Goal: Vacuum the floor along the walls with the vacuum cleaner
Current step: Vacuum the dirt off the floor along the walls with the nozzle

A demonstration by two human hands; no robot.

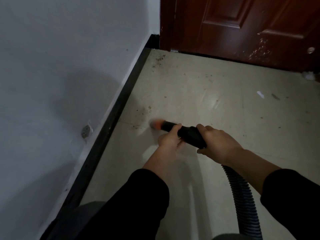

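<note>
A black vacuum nozzle tube (186, 133) with a blurred orange tip (156, 124) points left, low over the beige floor (199, 94), a short way from the black baseboard (121, 104). My left hand (168, 139) holds the tube from below, near its front. My right hand (220, 141) grips the thicker rear end. From under my right wrist a ribbed black hose (242, 196) runs down to the bottom edge. Dirt specks (143, 111) lie just beyond the tip, with more dirt (159, 58) in the corner.
A white wall (60, 75) fills the left, with a small metal plate (85, 131) low on it. A closed brown door (251, 28) stands ahead. White scraps (260, 94) and stains dot the floor at right. Both my sleeves are black.
</note>
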